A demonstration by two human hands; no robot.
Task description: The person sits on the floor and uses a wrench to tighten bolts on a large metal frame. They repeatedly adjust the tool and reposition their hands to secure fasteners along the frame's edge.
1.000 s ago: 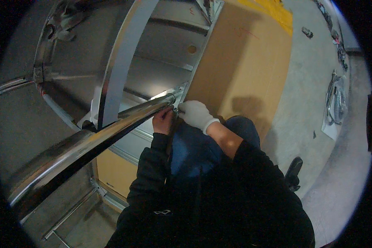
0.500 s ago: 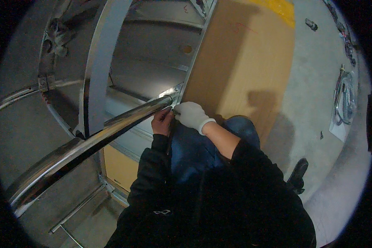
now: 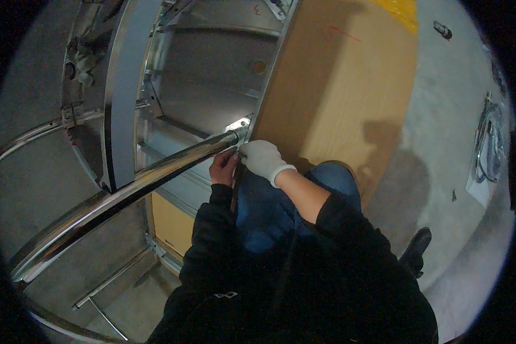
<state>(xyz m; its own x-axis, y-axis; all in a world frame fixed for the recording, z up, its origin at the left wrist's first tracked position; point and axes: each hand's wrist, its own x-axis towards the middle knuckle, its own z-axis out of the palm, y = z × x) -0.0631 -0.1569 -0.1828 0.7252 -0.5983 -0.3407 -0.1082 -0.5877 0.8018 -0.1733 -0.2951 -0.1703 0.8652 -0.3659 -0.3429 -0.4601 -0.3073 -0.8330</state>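
Bare, my left hand is closed, thumb and fingertips pinched together just under the end of a polished metal tube. Beside it is my right hand in a white knitted glove, its fingers curled closed and nearly touching the left fingertips. Whatever lies between the two sets of fingers is too small and hidden to name. Right above them, the tube's end meets a shiny metal bracket on the long metal edge of a wood-coloured panel.
On the left stands a metal frame with an upright grey strip and crossbars. A yellow board sits below the tube. To the right, the concrete floor bears a bagged coil of hose or cable and a small dark fitting.
My view has shifted slightly, so the frame and floor items sit a little differently. Both hands stay at the tube's end, still closed, with hardly any movement.
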